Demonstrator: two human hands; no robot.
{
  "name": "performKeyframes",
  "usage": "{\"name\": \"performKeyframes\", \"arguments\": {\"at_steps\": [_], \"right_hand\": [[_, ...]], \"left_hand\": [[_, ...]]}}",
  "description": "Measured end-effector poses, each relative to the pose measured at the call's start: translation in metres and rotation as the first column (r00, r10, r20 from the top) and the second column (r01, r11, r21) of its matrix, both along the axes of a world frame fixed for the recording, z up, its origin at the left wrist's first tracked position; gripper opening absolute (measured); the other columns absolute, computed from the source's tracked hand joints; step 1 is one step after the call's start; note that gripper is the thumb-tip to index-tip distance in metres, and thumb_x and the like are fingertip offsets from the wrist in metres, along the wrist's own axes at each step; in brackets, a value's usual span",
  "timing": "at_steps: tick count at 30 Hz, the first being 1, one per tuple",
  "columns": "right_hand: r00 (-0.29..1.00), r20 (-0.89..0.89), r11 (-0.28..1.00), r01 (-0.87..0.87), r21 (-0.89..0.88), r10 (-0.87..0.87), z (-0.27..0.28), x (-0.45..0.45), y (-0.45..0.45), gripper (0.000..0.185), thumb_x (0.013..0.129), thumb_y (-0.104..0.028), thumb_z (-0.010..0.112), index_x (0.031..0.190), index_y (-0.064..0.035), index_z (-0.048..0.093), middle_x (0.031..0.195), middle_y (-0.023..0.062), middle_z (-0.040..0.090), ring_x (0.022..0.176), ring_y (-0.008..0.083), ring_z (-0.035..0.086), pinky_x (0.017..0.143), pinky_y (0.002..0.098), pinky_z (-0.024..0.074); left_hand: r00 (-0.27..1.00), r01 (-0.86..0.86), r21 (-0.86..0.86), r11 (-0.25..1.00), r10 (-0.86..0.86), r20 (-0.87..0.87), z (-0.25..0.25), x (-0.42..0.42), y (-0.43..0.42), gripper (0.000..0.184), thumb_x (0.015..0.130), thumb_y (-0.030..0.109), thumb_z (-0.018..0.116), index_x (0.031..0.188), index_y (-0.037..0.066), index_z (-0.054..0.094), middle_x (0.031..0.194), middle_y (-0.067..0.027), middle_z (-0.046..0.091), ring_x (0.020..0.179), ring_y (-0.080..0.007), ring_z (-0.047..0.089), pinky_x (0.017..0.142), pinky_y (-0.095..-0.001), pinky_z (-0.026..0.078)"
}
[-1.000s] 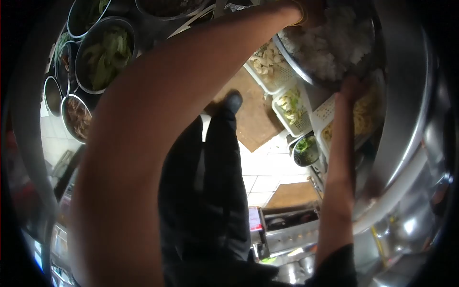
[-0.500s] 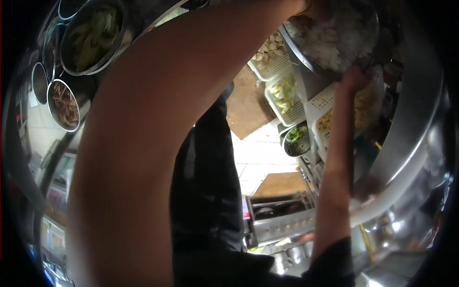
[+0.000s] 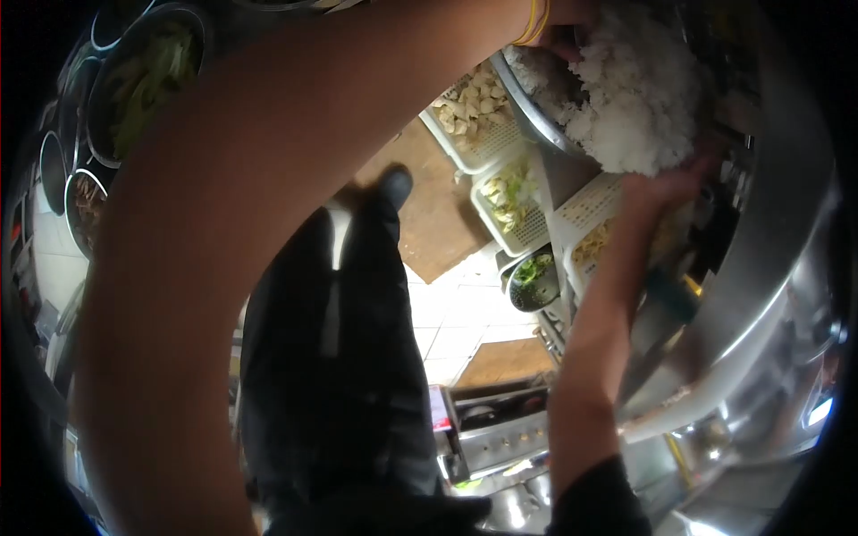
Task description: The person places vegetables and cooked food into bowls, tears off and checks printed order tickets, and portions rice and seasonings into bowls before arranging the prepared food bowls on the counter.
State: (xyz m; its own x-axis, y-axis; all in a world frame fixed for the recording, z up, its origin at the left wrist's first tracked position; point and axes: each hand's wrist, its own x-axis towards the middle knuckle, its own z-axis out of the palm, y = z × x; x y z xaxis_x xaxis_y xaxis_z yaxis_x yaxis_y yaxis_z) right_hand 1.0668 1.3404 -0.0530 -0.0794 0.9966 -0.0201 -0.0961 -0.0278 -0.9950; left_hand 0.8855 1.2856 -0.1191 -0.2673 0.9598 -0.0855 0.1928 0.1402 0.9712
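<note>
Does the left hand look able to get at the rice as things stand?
Probably yes: the left hand is right beside the rice in the bowl, and nothing visible lies between them.

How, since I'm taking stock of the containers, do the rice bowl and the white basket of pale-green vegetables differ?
The rice bowl is metal with a curved rim; the vegetable basket is white, perforated and boxy. The rice bowl looks larger than the vegetable basket. The left hand and right hand are at the rice bowl, neither at the vegetable basket. Both contain food.
</note>
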Motion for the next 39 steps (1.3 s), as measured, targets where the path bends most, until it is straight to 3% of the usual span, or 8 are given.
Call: {"name": "performKeyframes", "arguments": {"at_steps": [2,4,15,24,36,37,39], "right_hand": [[0.949,-0.267,0.983,-0.178,-0.030,0.164,0.005,-0.011,-0.010,0.046,0.091,-0.032,0.031,0.122,0.0013,0.041,0.127,0.0154,0.042,0.118,0.0294,0.039,0.101,0.0380,0.0293],[0.927,-0.303,0.970,-0.242,-0.034,0.221,0.008,-0.024,-0.011,0.046,0.091,-0.031,0.030,0.122,0.0014,0.041,0.127,0.0155,0.041,0.118,0.0292,0.039,0.101,0.0379,0.0292],[0.939,0.184,0.948,-0.307,0.078,0.290,-0.018,-0.078,0.002,0.045,0.092,-0.027,0.027,0.125,0.0022,0.037,0.129,0.0158,0.039,0.119,0.0279,0.038,0.101,0.0373,0.0290],[0.964,0.183,0.980,-0.199,0.015,0.193,0.023,-0.023,0.025,0.045,0.093,-0.024,0.024,0.128,0.0028,0.034,0.131,0.0160,0.038,0.120,0.0269,0.038,0.101,0.0368,0.0288],[0.952,0.171,0.961,-0.267,0.070,0.252,-0.001,-0.047,0.019,0.049,0.092,-0.030,0.026,0.128,0.0022,0.033,0.132,0.0164,0.036,0.122,0.0271,0.034,0.102,0.0379,0.0261],[0.951,0.172,0.959,-0.272,0.074,0.257,-0.003,-0.048,0.017,0.049,0.092,-0.030,0.026,0.128,0.0022,0.033,0.132,0.0165,0.036,0.122,0.0271,0.034,0.103,0.0380,0.0258],[0.946,0.180,0.954,-0.287,0.081,0.269,-0.007,-0.053,0.014,0.050,0.092,-0.031,0.026,0.128,0.0021,0.033,0.132,0.0165,0.036,0.122,0.0271,0.034,0.103,0.0382,0.0253]], "left_hand": [[0.994,-0.003,-0.010,1.000,0.005,0.110,0.003,-0.002,-0.003,0.041,0.079,0.008,0.048,0.116,0.007,0.031,0.109,-0.0139,0.035,0.095,-0.0276,0.039,0.079,-0.0382,0.035],[0.979,-0.012,-0.016,1.000,0.015,0.203,0.006,-0.003,-0.003,0.039,0.079,0.008,0.048,0.114,0.006,0.032,0.106,-0.0135,0.036,0.092,-0.0270,0.039,0.077,-0.0377,0.036],[0.828,-0.100,-0.071,0.992,0.122,0.547,0.018,0.005,0.002,0.026,0.077,0.006,0.049,0.101,0.005,0.038,0.089,-0.0113,0.038,0.077,-0.0237,0.041,0.065,-0.0351,0.039],[0.672,-0.091,-0.141,0.986,0.165,0.722,0.017,-0.002,-0.011,0.016,0.076,0.004,0.049,0.090,0.004,0.043,0.075,-0.0095,0.041,0.064,-0.0211,0.042,0.055,-0.0329,0.041],[0.569,-0.052,-0.182,0.982,0.179,0.802,0.014,-0.008,-0.012,0.002,0.074,0.001,0.050,0.076,0.002,0.050,0.056,-0.0072,0.044,0.046,-0.0175,0.043,0.042,-0.0301,0.044],[0.458,-0.079,-0.145,0.986,0.165,0.873,0.012,-0.006,-0.015,0.011,0.075,0.001,0.049,0.065,0.004,0.046,0.057,-0.0079,0.044,0.048,-0.0178,0.045,0.043,-0.0300,0.045],[0.469,-0.082,-0.159,0.984,0.179,0.865,0.017,-0.005,-0.018,0.011,0.076,0.001,0.049,0.065,0.003,0.046,0.057,-0.0080,0.044,0.048,-0.0180,0.045,0.043,-0.0302,0.045]]}}
